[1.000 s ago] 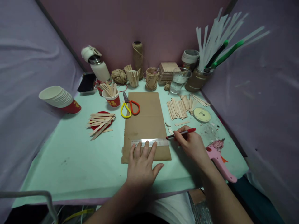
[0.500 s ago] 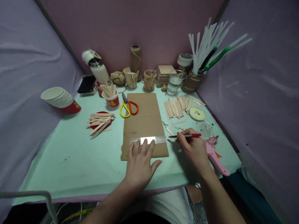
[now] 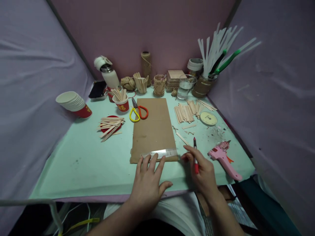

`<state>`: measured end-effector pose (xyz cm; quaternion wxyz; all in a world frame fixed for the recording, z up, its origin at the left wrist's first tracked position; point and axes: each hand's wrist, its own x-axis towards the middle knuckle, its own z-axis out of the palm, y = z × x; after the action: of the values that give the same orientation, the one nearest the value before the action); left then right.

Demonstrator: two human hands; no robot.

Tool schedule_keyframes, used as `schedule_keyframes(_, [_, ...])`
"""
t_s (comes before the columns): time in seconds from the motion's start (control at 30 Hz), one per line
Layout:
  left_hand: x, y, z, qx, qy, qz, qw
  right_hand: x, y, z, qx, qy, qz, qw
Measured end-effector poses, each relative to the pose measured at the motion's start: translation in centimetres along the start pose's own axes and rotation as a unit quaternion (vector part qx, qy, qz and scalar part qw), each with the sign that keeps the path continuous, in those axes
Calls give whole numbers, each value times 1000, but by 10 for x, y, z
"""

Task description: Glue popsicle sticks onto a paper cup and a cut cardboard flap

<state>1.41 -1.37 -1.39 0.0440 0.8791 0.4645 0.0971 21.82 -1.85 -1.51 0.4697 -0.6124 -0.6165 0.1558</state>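
My left hand [image 3: 149, 175] lies with spread fingers, its fingertips on the clear ruler [image 3: 169, 153] near the front edge of the brown cardboard [image 3: 155, 131]. To the right of the cardboard, my right hand [image 3: 200, 168] is closed around a red pen [image 3: 196, 167], whose dark end points away from me. Scissors [image 3: 139, 111] with one yellow and one red handle rest across the cardboard's upper left edge. A pink glue gun [image 3: 225, 159] lies to the right of my right hand.
Loose wooden sticks [image 3: 110, 126] lie on a red lid at left, beside a cup of sticks [image 3: 122, 105] and stacked paper cups [image 3: 78, 106]. More sticks [image 3: 184, 113] and a round yellow lid [image 3: 208, 118] are at right. A glass of water [image 3: 183, 90] stands behind.
The ruler and my left hand have moved toward the cardboard's front edge. My right hand has drawn back toward me, and the pen has turned from sideways to pointing away.
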Motion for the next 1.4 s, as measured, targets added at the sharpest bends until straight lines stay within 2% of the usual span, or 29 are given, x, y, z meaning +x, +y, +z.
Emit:
schedule_keyframes(0.1, [-5, -4, 2, 5, 13, 25, 1000, -6, 8, 6, -51, -61, -98, 992])
schedule_keyframes(0.2, [-13, -7, 3, -5, 28, 49, 998, -6, 10, 10, -87, -109, -141, 980])
schedule_keyframes(0.37, [-19, -15, 1, -66, 52, 61, 995, -4, 6, 11, -123, -118, -109, 979])
schedule_keyframes(0.53, [-3, -39, -8, -100, 89, -7, 991, -4, 5, 12, -123, -89, -129, 980])
schedule_keyframes(0.7, [5, -57, -8, -116, 73, 27, 990, -3, 6, 12, -143, -124, -105, 976])
schedule_keyframes(0.87, [-8, -58, -8, -143, 96, 87, 981, -16, 1, 1, -141, -128, -119, 974])
schedule_keyframes(0.93, [-12, -60, -11, -157, 114, 92, 977, -22, -1, -7, -131, -132, -109, 976])
schedule_keyframes(1.03, [-13, -66, -17, -167, 152, 40, 973, -21, -1, -20, -122, -76, -70, 987])
schedule_keyframes(1.17, [-4, -77, -22, -228, 188, -105, 950, 6, 0, -32, -175, 84, 23, 981])
schedule_keyframes(1.23, [2, -81, -25, -313, 185, -170, 916, 27, 0, -29, -206, 119, 48, 970])
schedule_keyframes(1.4, [12, -85, -36, -502, 97, -285, 811, 70, 2, 3, -252, 93, 56, 962])
